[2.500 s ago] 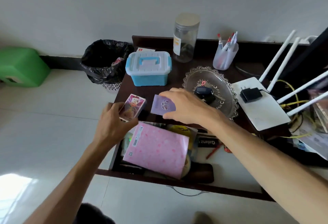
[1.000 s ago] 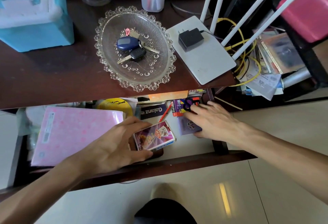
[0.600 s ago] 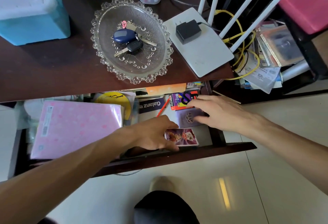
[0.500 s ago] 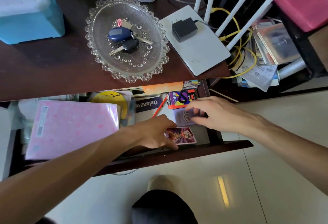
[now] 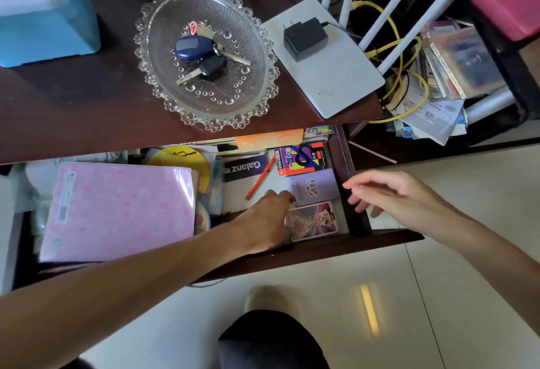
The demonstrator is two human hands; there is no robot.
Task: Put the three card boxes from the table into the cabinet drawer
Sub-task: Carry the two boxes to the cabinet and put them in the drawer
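Three flat rectangular card boxes [image 5: 312, 192] lie in a row in the open drawer [image 5: 349, 216]. Left hand [image 5: 267, 219] fingers rest against them, seemingly ungripped; right hand [image 5: 388, 193] fingers spread, empty. A booklet [image 5: 244, 167] reads "Galanz".

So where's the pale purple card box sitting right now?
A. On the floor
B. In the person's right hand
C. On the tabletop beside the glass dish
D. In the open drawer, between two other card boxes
D: the purple card box lies flat in the drawer, with the colourful card box behind it and the reddish card box in front; the right hand is empty.
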